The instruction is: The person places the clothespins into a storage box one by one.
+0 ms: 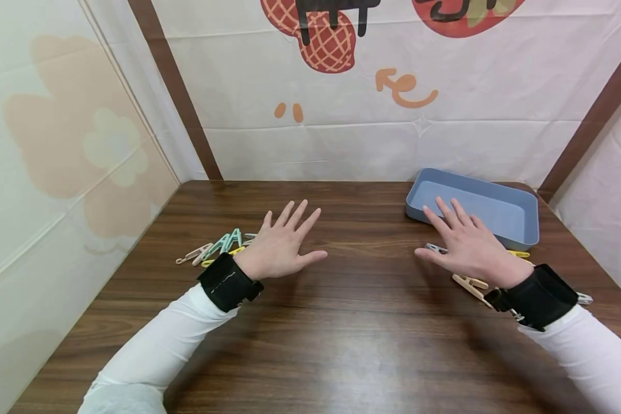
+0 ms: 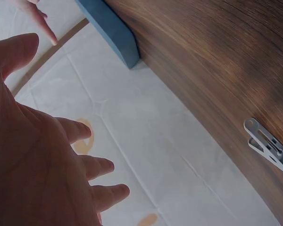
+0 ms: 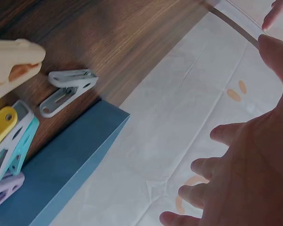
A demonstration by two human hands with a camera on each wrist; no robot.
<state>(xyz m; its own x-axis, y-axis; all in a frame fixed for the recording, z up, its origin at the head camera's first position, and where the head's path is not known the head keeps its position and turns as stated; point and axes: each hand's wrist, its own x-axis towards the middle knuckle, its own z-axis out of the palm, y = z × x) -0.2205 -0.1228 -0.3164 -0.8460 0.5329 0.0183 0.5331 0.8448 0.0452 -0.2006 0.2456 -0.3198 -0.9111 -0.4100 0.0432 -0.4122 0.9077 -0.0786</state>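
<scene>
My left hand (image 1: 282, 247) is held over the table with its fingers spread and nothing in it. Close to its wrist lies a small group of clothespins, among them a green clothespin (image 1: 218, 246) and a beige clothespin (image 1: 195, 253). Over on the right, my right hand (image 1: 468, 247) also has spread fingers and holds nothing. Several clothespins lie partly hidden under that hand and wrist; a beige clothespin (image 1: 471, 287) shows in front. In the right wrist view there are a grey clothespin (image 3: 68, 89), a yellow clothespin (image 3: 2, 125) and a purple clothespin (image 3: 4, 190).
A shallow blue tray (image 1: 476, 201) stands at the back right of the brown wooden table (image 1: 341, 322), just beyond my right hand. White printed cloth (image 1: 341, 144) hangs along the table's far edge and at both sides.
</scene>
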